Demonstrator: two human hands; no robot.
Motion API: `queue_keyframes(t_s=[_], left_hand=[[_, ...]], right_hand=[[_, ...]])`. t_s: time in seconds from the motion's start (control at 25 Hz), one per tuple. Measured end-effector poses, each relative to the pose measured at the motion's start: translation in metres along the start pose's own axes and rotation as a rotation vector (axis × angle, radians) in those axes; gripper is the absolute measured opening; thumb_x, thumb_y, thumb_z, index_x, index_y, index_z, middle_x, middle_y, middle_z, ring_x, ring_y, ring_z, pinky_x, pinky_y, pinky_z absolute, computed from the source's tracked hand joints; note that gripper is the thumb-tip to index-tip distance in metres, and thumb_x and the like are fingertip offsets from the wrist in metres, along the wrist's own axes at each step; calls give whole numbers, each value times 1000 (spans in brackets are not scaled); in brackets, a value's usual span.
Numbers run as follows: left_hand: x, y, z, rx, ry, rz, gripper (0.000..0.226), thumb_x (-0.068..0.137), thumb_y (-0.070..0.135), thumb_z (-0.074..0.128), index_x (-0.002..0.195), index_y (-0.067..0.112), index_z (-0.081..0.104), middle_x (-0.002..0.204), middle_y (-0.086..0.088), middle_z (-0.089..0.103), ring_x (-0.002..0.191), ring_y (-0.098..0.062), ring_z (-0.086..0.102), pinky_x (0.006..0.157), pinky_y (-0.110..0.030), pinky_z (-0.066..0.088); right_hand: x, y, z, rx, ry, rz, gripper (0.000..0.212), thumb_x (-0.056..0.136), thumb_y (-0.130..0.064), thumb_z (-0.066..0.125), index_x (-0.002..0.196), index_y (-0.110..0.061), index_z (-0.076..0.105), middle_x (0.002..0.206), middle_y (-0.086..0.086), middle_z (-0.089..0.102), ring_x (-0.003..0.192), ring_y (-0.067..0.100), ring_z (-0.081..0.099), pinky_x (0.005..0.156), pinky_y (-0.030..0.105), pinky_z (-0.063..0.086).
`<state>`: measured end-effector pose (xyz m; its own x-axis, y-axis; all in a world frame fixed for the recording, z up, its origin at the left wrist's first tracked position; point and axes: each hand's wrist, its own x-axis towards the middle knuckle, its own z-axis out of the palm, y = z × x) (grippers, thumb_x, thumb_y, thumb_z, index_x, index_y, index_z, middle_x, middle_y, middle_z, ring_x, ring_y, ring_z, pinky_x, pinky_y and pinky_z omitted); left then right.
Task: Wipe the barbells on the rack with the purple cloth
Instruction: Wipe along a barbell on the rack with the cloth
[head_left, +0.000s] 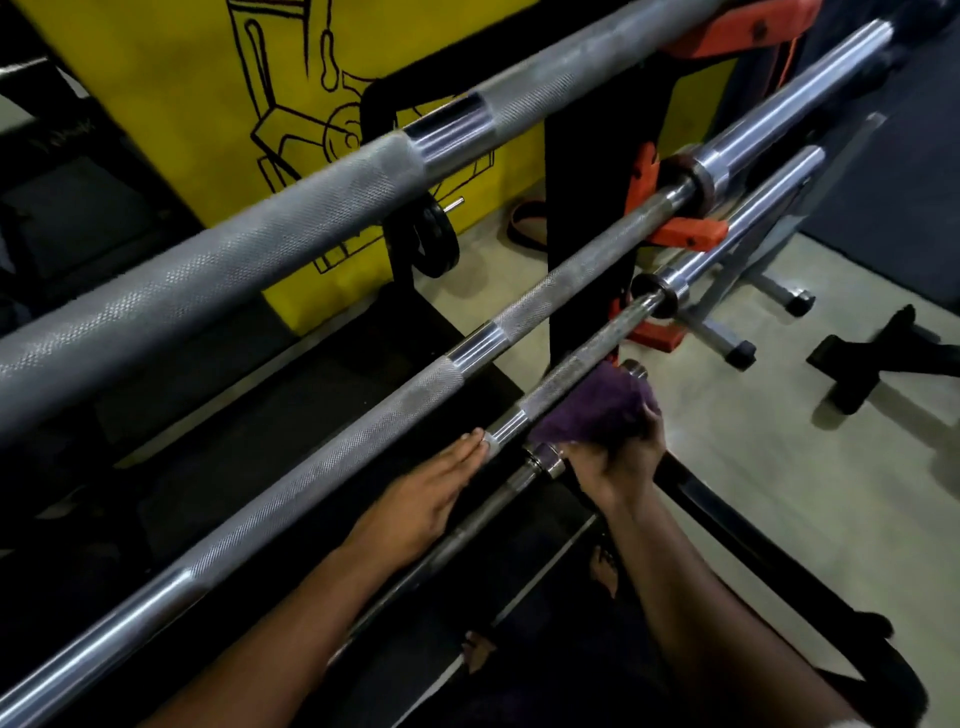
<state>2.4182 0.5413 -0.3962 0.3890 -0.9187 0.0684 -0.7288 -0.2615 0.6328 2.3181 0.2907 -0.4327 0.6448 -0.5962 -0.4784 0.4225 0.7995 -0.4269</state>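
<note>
Left hand (415, 504) lying flat, fingers straight, steadying the third barbell (582, 374); right hand (618, 462) gripping the purple cloth (592, 410) bunched around the lowest bar's sleeve; farther bars waiting; risk: cloth snagging on knurling, bar rolling off rack (582, 171).

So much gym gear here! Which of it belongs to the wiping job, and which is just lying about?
Part of the job:
purple cloth, gripped by the right hand
barbells on the rack
left hand, fingers straight along a bar

Lying about:
black weight plate
grey metal stand
black floor piece
</note>
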Motion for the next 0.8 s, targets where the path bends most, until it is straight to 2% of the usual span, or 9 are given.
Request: queue_keyframes(t_s=[0.08, 0.16, 0.24, 0.32, 0.4, 0.48, 0.6, 0.68, 0.8], left_hand=[[0, 1, 1, 19, -13, -10, 63, 96, -6, 53, 153, 15, 36, 162, 4, 28, 149, -8, 25, 121, -24, 21], [0, 1, 1, 41, -26, -23, 65, 96, -7, 53, 154, 16, 35, 163, 5, 27, 149, -8, 24, 122, -25, 21], [0, 1, -1, 68, -39, -31, 68, 95, -9, 52, 155, 17, 33, 164, 5, 24, 150, -7, 23, 122, -25, 21], [0, 3, -2, 93, -44, -29, 70, 93, -11, 50, 155, 16, 32, 164, 5, 24, 150, -6, 21, 121, -23, 20], [1, 4, -1, 111, -43, -9, 70, 91, -13, 50, 155, 13, 33, 164, 2, 24, 150, -8, 21, 121, -25, 22], [3, 3, 2, 133, -40, -4, 70, 90, -14, 50, 154, 10, 34, 164, 0, 25, 150, -10, 22, 121, -26, 22], [1, 0, 1, 151, -53, -10, 76, 84, -15, 46, 154, 10, 33, 163, 0, 24, 151, -6, 18, 121, -19, 15], [0, -2, 2, 163, -46, 6, 83, 80, -19, 49, 155, 11, 32, 164, 1, 23, 151, -8, 19, 121, -19, 15], [-1, -2, 4, 176, -28, -4, 88, 79, -21, 54, 156, 15, 30, 165, 6, 21, 151, -7, 20, 121, -21, 19]], right_hand=[[26, -11, 32, -2, -43, -74, 55, 86, -48, 53, 131, -18, 53, 119, 11, 59, 115, 29, 53, 104, 41, 38], [49, -19, 57, -64, 24, -127, 44, 90, -53, 51, 113, -17, 62, 97, 3, 65, 97, 21, 61, 85, 33, 52], [64, -15, 62, -100, 99, -159, 41, 95, -56, 49, 103, -19, 67, 88, 0, 69, 87, 17, 67, 77, 30, 57], [71, -4, 58, -82, 176, -163, 57, 84, -63, 65, 119, -18, 63, 102, 4, 73, 96, 20, 71, 81, 34, 60], [66, 17, 53, -78, 244, -94, 94, 61, -69, 82, 137, -19, 56, 121, 6, 71, 109, 25, 70, 94, 45, 57], [41, 52, 54, -48, 221, 2, 102, 56, -68, 84, 140, -18, 56, 123, 6, 71, 111, 27, 69, 99, 48, 54], [3, 96, 56, -92, 273, 54, 68, 77, -51, 80, 129, -9, 63, 104, 7, 76, 94, 26, 74, 90, 44, 59], [10, 82, 63, -127, 280, 33, 42, 86, -40, 75, 113, -8, 67, 85, 3, 73, 73, 22, 71, 82, 41, 61], [49, 25, 68, -250, 178, -61, 29, 91, -42, 68, 93, -14, 66, 74, 2, 65, 61, 20, 63, 70, 44, 59]])
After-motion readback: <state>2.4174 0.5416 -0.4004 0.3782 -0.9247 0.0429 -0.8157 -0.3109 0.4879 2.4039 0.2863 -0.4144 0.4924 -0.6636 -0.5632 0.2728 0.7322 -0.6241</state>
